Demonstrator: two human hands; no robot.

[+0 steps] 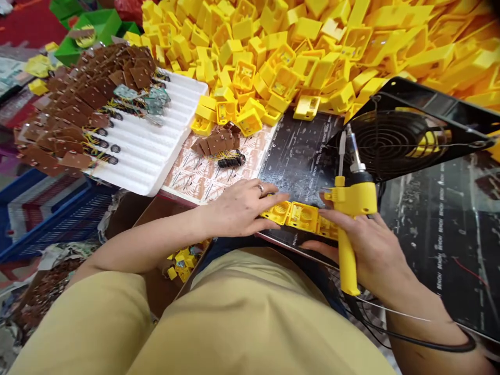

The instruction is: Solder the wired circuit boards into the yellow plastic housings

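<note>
My left hand (240,208) lies on the near edge of the bench, fingers stretched forward and pressing on a row of yellow plastic housings (299,215). A ring sits on one finger. My right hand (365,245) is wrapped round the handle of a yellow soldering gun (349,208), whose metal tip points up and away, just right of the housings. The housings rest on a black mat (300,151).
A huge heap of yellow housings (297,47) fills the far side. A white ribbed tray (156,140) holds brown circuit boards (82,104). A few boards (219,141) lie mid-bench. A black fan (394,138) stands at right. Green bins (94,26) sit far left; a cable trails under my right wrist.
</note>
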